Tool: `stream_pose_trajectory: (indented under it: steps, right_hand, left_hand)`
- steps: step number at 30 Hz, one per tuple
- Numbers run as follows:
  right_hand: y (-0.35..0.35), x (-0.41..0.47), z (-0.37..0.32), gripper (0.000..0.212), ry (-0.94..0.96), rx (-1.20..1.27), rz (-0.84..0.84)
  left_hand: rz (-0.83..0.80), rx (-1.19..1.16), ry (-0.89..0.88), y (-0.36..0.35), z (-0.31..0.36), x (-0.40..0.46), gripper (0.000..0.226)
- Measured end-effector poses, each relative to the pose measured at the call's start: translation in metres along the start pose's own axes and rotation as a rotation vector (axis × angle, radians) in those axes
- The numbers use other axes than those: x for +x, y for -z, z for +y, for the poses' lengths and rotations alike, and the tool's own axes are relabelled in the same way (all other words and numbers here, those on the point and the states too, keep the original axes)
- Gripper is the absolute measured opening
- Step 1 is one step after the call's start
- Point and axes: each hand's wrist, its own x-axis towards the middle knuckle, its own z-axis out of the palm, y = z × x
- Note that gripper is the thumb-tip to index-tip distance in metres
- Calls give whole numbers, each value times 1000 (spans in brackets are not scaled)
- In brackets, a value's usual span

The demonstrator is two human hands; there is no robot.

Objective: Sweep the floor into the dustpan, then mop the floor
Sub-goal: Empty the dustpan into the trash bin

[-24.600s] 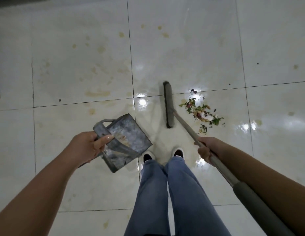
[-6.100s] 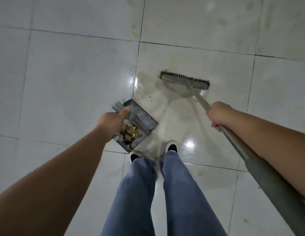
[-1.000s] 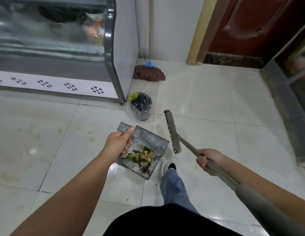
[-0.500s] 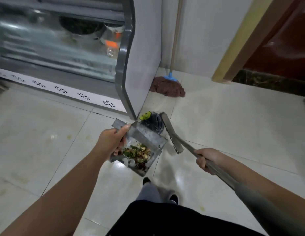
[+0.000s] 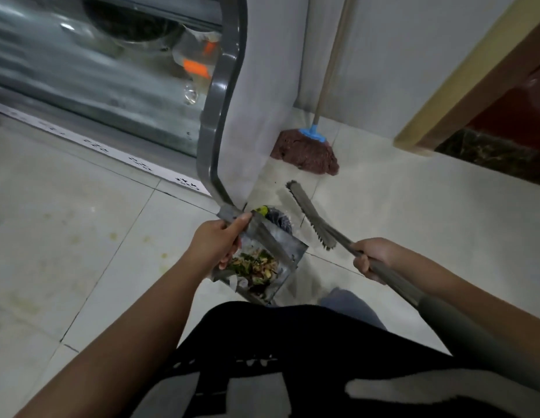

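Note:
My left hand [image 5: 216, 244] grips the handle of a grey metal dustpan [image 5: 285, 251], held above the floor and filled with leaves and scraps [image 5: 254, 267]. My right hand [image 5: 372, 257] holds the grey broom shaft, and the broom head [image 5: 310, 215] hangs just right of the dustpan. A small bin with a dark bag [image 5: 276, 218] stands on the floor, partly hidden behind the dustpan. A mop with a reddish-brown head [image 5: 305, 152] and a wooden pole leans in the corner behind.
A glass-fronted display cabinet [image 5: 112, 70] with a grey frame stands at the left, close to the bin. A white wall [image 5: 398, 55] and a yellow door frame [image 5: 461, 73] with a dark red door lie behind. The pale tiled floor [image 5: 428, 212] shows faint stains at left.
I have walked closer to the cabinet corner. The dustpan now hangs in front of the bin and covers part of it, and the broom head has moved nearer the mop.

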Motion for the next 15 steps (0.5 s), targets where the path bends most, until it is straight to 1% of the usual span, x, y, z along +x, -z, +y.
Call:
stream_pose_trajectory:
  steps: [3,5,8,10,14,15]
  right_hand:
    - [11,20,-28,35,-10,-94,-16]
    - [20,33,-51,36,-51,-138,-42]
    - [36,47,-90,37,-82,-262,-55]
    - [45,53,-113,38,-95,-325,-75]
    - [58,69,-141,38,-62,-427,-114]
    - [60,72,-145,39,-94,-417,-129]
  left_hand:
    - [-39,37,74,-12,32,23,55]
    - [-73,64,116,-20,55,42,53]
    - [-89,57,182,-33,87,64,53]
    - [-82,59,209,-44,105,79,55]
    - [-55,71,263,-59,131,109,54]
    - [-50,64,283,-61,135,116,55]
